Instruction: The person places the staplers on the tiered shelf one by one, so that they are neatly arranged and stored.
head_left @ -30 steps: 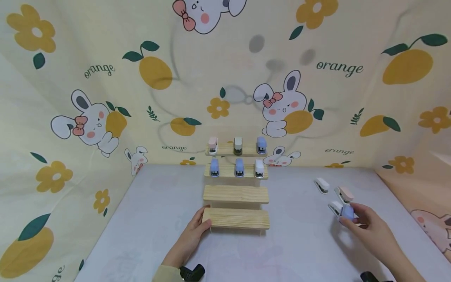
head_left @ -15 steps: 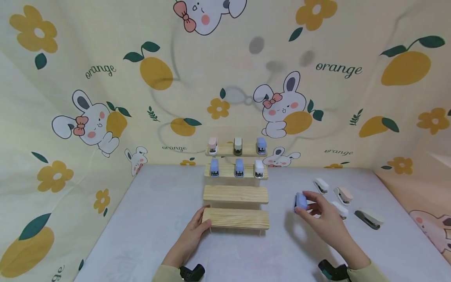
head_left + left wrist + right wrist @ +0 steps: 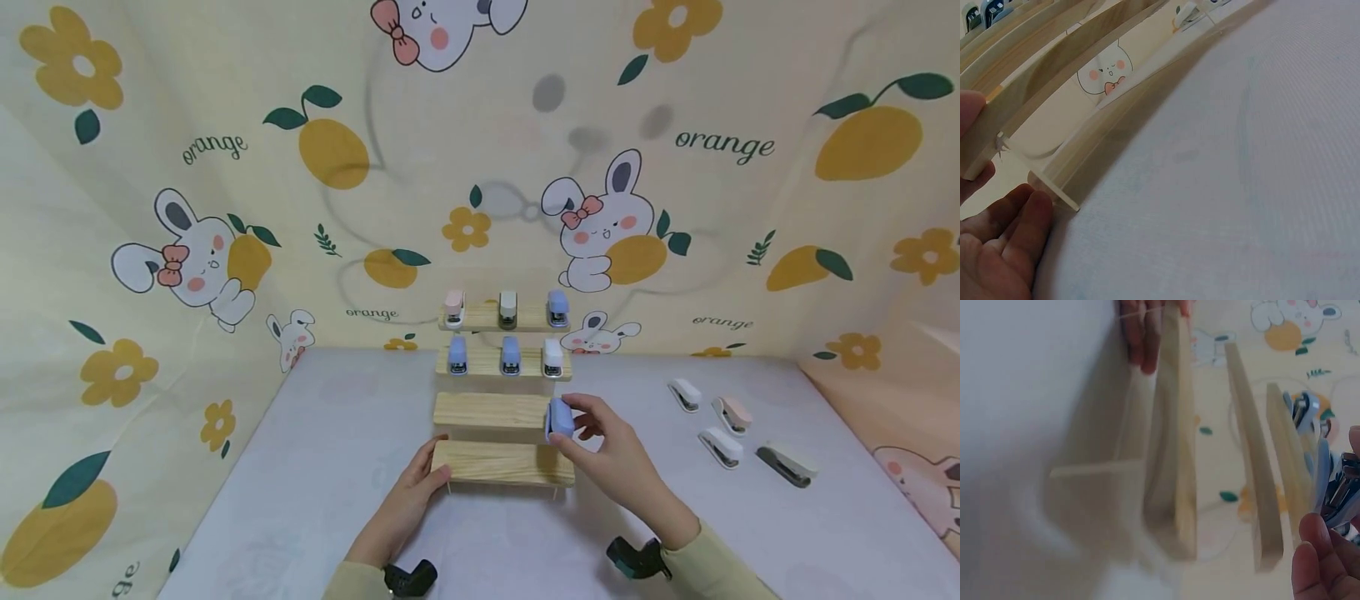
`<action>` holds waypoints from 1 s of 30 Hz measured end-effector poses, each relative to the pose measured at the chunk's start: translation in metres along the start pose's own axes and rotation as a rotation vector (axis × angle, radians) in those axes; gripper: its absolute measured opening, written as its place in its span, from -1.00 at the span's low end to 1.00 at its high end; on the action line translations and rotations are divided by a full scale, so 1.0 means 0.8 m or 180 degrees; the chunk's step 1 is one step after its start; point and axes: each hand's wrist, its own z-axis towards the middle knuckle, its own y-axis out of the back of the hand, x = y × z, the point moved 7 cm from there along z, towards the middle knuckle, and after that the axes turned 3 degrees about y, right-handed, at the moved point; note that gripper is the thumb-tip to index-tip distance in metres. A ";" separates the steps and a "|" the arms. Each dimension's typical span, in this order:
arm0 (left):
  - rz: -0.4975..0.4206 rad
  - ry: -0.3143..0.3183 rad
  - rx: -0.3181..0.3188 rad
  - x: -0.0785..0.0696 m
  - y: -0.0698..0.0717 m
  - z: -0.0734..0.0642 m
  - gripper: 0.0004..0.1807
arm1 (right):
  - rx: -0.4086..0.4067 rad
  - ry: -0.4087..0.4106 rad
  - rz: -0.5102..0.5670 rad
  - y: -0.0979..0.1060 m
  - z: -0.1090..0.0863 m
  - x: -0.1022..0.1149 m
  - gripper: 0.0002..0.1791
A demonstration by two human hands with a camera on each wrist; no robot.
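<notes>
A tiered wooden display rack with clear supports stands mid-table. My left hand grips the left end of its lowest board, thumb on top and a finger beneath in the left wrist view. Between thumb and fingers, my right hand pinches a blue mini stapler at the right end of the second board from the front. Whether the stapler touches the board cannot be told. The right wrist view shows this blue stapler at its right edge, partly cut off.
Pink, grey-green, blue and white staplers stand on the two upper boards. At right on the table lie two white staplers, a pink stapler and a dark-based stapler. A patterned cloth hangs behind.
My right hand has carried the blue stapler leftward from the group at right to the rack. My left hand has stayed on the lowest board.
</notes>
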 end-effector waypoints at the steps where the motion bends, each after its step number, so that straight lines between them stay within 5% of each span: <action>1: -0.0004 0.0001 0.0003 0.000 0.000 0.000 -0.25 | 0.0013 0.0016 0.0047 -0.004 0.002 0.004 -0.38; 19: -0.0106 -0.0067 0.0077 0.005 0.001 0.002 -0.25 | 0.0399 -0.0118 0.0525 -0.095 0.050 0.032 -0.44; 30: -0.0091 -0.0121 0.0173 0.000 0.001 0.001 -0.28 | 0.0386 0.0052 0.0104 -0.137 0.070 0.045 -0.42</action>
